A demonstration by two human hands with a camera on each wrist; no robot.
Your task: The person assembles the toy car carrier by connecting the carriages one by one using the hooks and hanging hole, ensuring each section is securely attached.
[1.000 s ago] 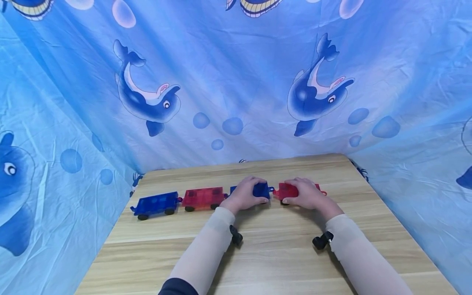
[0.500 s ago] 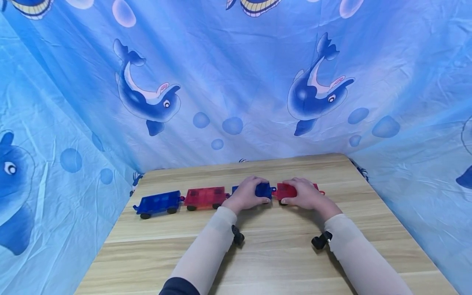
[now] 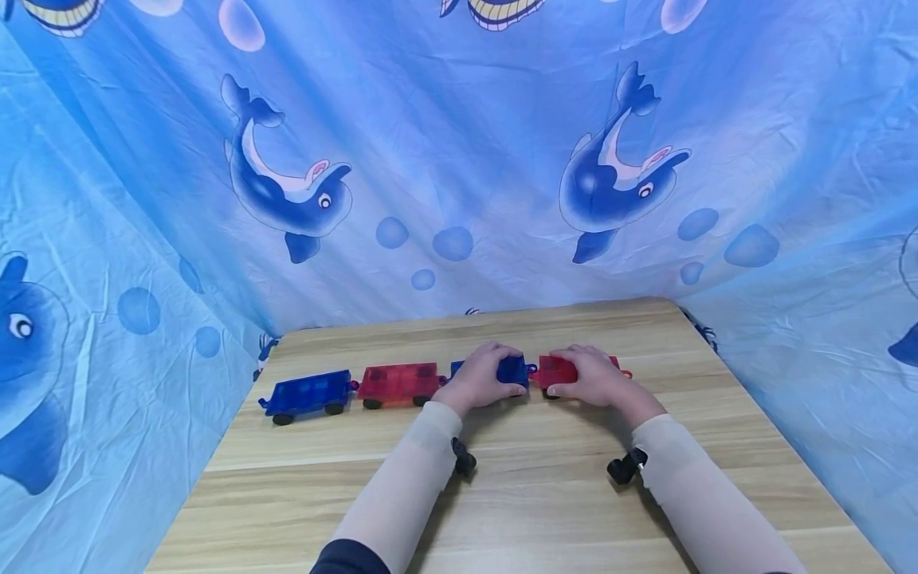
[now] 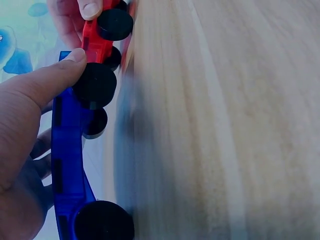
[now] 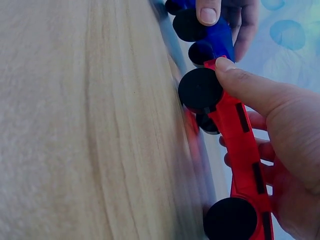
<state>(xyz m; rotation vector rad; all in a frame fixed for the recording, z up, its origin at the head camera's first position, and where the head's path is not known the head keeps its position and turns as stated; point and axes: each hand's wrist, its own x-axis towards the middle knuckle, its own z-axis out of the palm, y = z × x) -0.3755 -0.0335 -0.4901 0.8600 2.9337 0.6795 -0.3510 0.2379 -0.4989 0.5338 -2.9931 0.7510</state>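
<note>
My left hand (image 3: 479,379) grips a translucent blue toy train car (image 4: 68,150) across its sides, thumb along the near edge above a black wheel (image 4: 95,86). To its right, my right hand (image 3: 594,379) holds a red toy train car (image 5: 245,150) the same way, with fingers behind its far side. Hook and ring of these two cars meet between my hands. Left of my left hand stand another red car (image 3: 399,383) and, at the far left, another blue car (image 3: 308,395). All the cars form one row with their couplings meeting.
The row stands on a wood-grain table (image 3: 531,494), toward its back edge. A blue cloth (image 3: 488,159) printed with dolphins hangs behind and on both sides. Black camera mounts (image 3: 464,461) sit on both wrists.
The blue car in my left hand and the cars behind it have shifted slightly right, and the right-hand red car slightly left, closing up. Over the last half second hardly anything moves.
</note>
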